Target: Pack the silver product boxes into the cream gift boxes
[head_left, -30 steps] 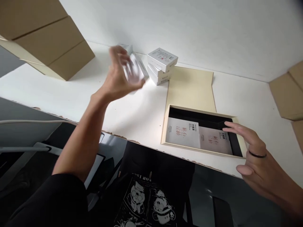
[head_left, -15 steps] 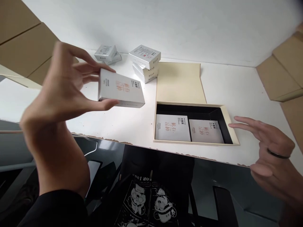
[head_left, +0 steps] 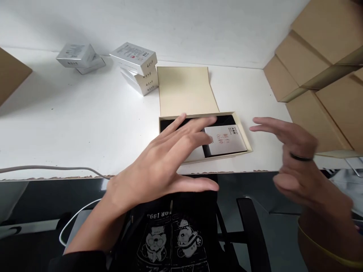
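Note:
My left hand (head_left: pixel 167 158) is over the left part of an open cream gift box (head_left: pixel 243 141) with a black inside, its fingers spread and nothing held in them. Inside the gift box a small white carton (head_left: pixel 231 141) with orange characters lies on the right. A pale carton edge (head_left: pixel 197 153) shows beneath my left hand; the rest of that side is hidden. To the right of the gift box is my right hand (head_left: pixel 297 151), empty, fingers stretched out and thumb apart. The gift box's lid (head_left: pixel 184 88) lies folded back toward the wall.
A stack of silver-white cartons (head_left: pixel 136 62) stands left of the lid, with another small pile (head_left: pixel 76 56) farther left. Brown cardboard boxes (head_left: pixel 312 56) are piled at the right; another brown box (head_left: pixel 11 75) sits at the left edge. A grey cable (head_left: pixel 51 167) runs along the table's front edge.
My left hand has let go of the small white carton and moved right, over the gift box. That carton is not clearly seen now. The view has shifted right; my right hand keeps its pose.

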Tool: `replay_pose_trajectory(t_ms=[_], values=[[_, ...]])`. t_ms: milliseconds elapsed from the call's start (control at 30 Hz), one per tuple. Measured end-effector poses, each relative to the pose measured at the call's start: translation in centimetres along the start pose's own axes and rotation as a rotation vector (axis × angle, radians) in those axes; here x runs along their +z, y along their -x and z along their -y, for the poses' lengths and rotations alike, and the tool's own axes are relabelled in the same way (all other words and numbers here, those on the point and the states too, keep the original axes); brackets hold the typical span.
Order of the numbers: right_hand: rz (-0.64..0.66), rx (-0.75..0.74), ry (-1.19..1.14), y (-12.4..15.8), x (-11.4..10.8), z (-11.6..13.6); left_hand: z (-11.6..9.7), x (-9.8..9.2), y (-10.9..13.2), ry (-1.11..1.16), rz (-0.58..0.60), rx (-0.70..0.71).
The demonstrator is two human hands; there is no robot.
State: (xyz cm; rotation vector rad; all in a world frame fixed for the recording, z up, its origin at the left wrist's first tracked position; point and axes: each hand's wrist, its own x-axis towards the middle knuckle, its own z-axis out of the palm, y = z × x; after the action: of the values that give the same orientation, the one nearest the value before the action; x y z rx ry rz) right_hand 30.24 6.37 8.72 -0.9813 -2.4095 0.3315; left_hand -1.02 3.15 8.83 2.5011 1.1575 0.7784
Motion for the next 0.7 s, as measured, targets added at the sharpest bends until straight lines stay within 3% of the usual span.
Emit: replay_pose_trajectory(t_ms=[67,167,400,533,700], values=[[0.058,-0.043,-0.017,-1.0,0.4,0.4,0.8,0.1,-0.3,-0.074,0.096,0.032],[0.254,-0.047,0.082,-2.8,1.2,0.6,1.5,0.9,-1.3,-0.215,0.249,0.019],[0.544,-0.177,0.332,-7.5,3.6,0.2,1.6,1.2,-3.6,-0.314,0.502,-0.155],[0.762,-0.087,0.348,-9.6,4.0,0.2,2.1,0.9,-3.4,-0.294,0.497,-0.125],[0.82,-0.087,0.408,-10.5,4.0,0.9,2.5,0.6,-3.0,-0.262,0.493,-0.113]])
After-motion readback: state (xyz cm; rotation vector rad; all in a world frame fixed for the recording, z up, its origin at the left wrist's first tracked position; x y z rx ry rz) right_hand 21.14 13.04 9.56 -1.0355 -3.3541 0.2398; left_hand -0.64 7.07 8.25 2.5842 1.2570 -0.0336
